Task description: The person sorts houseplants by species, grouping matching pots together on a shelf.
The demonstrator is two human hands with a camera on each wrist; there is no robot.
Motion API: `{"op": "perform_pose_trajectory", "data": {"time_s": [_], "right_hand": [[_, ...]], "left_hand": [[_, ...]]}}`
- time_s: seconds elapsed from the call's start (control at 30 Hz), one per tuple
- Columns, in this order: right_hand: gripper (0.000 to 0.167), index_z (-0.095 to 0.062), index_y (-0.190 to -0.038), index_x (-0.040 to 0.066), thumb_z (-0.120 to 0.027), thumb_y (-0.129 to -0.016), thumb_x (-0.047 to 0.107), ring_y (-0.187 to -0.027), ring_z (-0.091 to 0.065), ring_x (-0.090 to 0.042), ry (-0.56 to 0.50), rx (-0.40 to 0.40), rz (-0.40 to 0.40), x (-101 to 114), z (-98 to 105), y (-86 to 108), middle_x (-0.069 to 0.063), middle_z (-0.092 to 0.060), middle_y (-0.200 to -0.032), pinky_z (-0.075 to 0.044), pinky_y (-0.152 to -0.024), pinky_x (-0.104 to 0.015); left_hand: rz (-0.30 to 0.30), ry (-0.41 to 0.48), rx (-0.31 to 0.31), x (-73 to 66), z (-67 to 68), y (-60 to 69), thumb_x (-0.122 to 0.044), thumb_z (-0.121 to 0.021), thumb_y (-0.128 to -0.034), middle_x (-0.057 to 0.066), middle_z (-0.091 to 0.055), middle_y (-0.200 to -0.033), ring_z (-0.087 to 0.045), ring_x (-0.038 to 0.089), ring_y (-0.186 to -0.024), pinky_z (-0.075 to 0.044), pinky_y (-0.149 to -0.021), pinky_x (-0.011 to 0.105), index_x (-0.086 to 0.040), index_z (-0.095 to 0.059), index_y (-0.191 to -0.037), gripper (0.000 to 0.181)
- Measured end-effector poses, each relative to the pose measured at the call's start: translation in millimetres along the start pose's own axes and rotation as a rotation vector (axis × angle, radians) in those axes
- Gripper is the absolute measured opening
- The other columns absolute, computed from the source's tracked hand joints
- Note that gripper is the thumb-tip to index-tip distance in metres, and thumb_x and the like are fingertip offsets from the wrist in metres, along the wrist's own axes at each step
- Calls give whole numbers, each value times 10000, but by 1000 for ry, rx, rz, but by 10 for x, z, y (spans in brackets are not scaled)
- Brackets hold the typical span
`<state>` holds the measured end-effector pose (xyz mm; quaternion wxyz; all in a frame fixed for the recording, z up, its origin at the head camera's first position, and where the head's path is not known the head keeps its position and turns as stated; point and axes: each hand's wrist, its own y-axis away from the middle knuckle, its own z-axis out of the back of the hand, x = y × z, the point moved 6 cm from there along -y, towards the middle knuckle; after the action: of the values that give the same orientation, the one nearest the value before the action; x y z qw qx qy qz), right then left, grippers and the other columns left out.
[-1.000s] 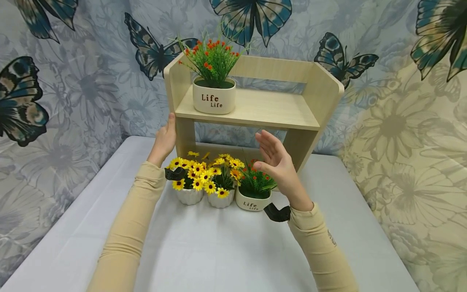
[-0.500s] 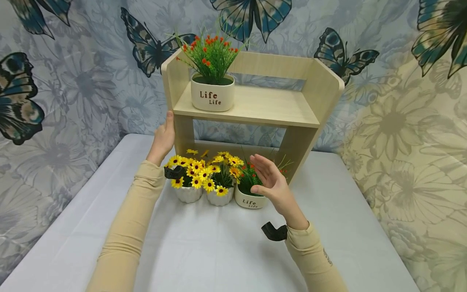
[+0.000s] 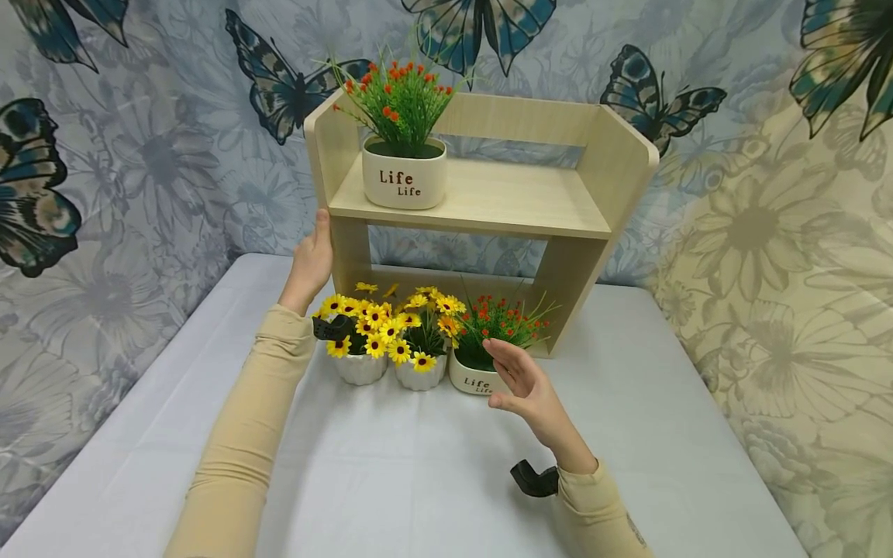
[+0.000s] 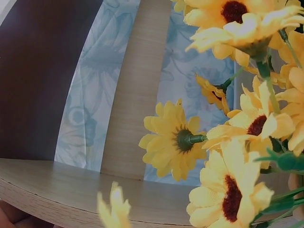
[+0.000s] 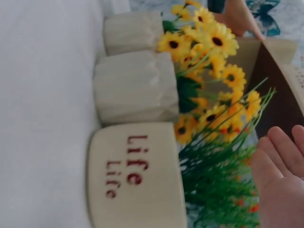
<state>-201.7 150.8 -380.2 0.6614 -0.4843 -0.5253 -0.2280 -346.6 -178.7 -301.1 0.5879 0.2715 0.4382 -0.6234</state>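
My left hand (image 3: 309, 260) rests against the outer left side of a light wooden two-tier shelf (image 3: 519, 194), thumb pointing up along its front edge. Most of its fingers are hidden. My right hand (image 3: 529, 397) holds nothing, fingers extended, in front of a white "Life" pot (image 3: 470, 380) with a red-flowered green plant (image 3: 502, 322). In the right wrist view this pot (image 5: 137, 175) lies left of the hand (image 5: 282, 180), apart from it. A similar pot (image 3: 405, 177) with red flowers stands on the upper shelf board, at the left.
Two white ribbed pots with yellow daisies, a left one (image 3: 360, 370) and a middle one (image 3: 421, 373), stand in a row beside the "Life" pot. They are on a white-covered table (image 3: 391, 480) before the shelf. Butterfly-patterned fabric (image 3: 167, 170) hangs behind and at both sides.
My right hand has moved down and toward me, from before the shelf's lower opening to the front of the right pot, uncovering its red flowers. My left hand keeps its place on the shelf.
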Motion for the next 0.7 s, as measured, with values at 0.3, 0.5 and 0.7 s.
{"op": "perform_pose_trajectory", "data": {"time_s": [0.3,0.5,0.7], "right_hand": [[710,-293,-1386,-89,-698,-806,-25,-1338,-260,-281,42,-77,-61,-137,219,231,-262,-282,-1431,-226,-1060,-327],[692,-314,-1380,-77,-689,-799,-62,-1334,-260,-297,98,-143,-106,-232,409,294,-260,-292,-1427,-245,-1050,-299],[696,-309,-1383,-67,-691,-801,-55,-1325,-274,-302,142,-193,-139,-306,555,306,-258,-303,-1418,-255,-1046,-280]], "left_hand": [[10,10,-3,22,-1,-6,-676,-51,-894,226,-228,-1465,-210,428,-1316,-142,-1049,565,-83,-205,-1475,844],[10,17,-9,15,-2,-8,-686,-58,-889,233,-248,-1457,-224,433,-1310,-151,-1046,567,-60,-237,-1465,869],[17,18,-10,11,-5,-4,-690,-60,-887,245,-275,-1443,-237,436,-1304,-162,-1043,566,-20,-273,-1448,899]]}}
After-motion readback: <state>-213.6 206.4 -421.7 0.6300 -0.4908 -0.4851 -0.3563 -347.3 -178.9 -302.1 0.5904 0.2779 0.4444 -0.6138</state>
